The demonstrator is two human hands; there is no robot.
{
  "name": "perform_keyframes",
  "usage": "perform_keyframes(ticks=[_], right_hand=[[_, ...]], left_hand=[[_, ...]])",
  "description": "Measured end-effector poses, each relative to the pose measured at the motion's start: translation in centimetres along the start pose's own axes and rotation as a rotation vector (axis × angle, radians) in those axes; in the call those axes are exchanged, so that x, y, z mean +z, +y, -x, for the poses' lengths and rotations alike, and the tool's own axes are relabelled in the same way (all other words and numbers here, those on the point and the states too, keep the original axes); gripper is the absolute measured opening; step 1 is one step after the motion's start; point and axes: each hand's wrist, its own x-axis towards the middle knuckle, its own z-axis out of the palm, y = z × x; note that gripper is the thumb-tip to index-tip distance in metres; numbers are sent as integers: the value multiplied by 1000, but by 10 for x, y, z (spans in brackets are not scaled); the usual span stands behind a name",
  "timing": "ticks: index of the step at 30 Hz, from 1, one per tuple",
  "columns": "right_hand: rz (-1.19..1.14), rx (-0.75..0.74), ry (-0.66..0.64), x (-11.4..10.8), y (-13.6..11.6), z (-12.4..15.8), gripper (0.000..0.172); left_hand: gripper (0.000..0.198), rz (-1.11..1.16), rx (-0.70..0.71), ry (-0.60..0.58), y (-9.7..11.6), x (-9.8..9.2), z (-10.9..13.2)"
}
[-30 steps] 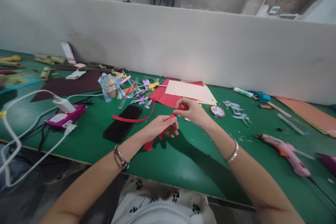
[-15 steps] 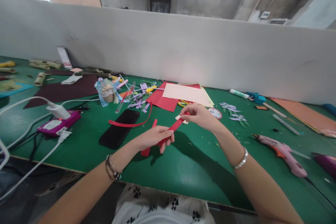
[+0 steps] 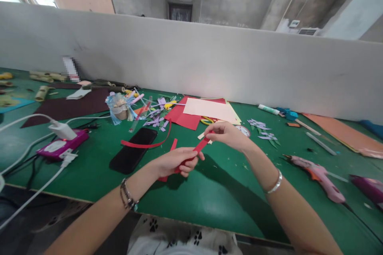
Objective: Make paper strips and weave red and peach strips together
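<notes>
Between my hands runs a red paper strip (image 3: 201,146), slanting up to the right above the green table. My left hand (image 3: 179,160) is closed round its lower part, the thumb lying along it. The fingertips of my right hand (image 3: 226,135) pinch its upper end. A second red strip (image 3: 174,144) lies on the table, partly hidden behind my left hand. To the left, a long curled red strip (image 3: 145,145) rests across a black phone (image 3: 128,158). Small cream paper pieces (image 3: 201,136) lie just behind the pinched end.
Red and pale pink paper sheets (image 3: 206,108) lie at the back, with yellow-handled scissors (image 3: 206,120) before them. A pink glue gun (image 3: 320,175) is on the right, and a glue stick tube (image 3: 268,109) behind it. A purple power strip (image 3: 64,145) with white cables sits left.
My left hand has slid a little up along the strip toward my right hand, and its fingers have curled in more. My right hand still pinches the upper end. The view has shifted slightly.
</notes>
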Motion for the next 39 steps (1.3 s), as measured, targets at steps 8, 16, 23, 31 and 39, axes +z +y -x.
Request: perform_keyframes(ticks=[8,16,23,31,39], right_hand=[[16,-17,-58,-5,-2,-1,13],[93,-76,21,7,-15,-5,10],[72,-75,38,-1,-12,-2,8],[103,-63,44,-12,-7,-1,10],[119,-94,32,-17,-6,-1,11]], left_hand=[[47,-80,15,-33,2,-3,6],[27,52,53,75,7,15,-4],[11,109,-2,10,7,9,4],[35,3,-7,54,0,2,7],[28,71,93,53,-2,0,8]])
